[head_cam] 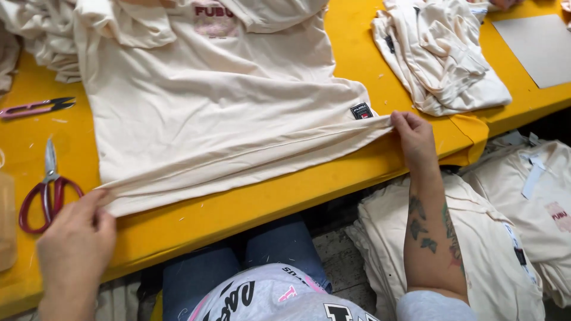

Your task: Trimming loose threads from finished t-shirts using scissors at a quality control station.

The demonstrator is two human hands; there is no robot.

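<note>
While cream shirt (226, 101) lies flat, L hand (74, 249) & R hand (414, 138) grips pinch hem corners.

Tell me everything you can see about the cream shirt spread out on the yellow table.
The cream shirt lies flat on the yellow table, in soft, slightly creased knit fabric. Its bottom hem faces the person and is pulled taut between the left hand and the right hand, each pinching one corner. A small dark label sits near the hem by the right hand, and a reddish print shows near the top. The upper part is folded over and runs out of view.
</note>
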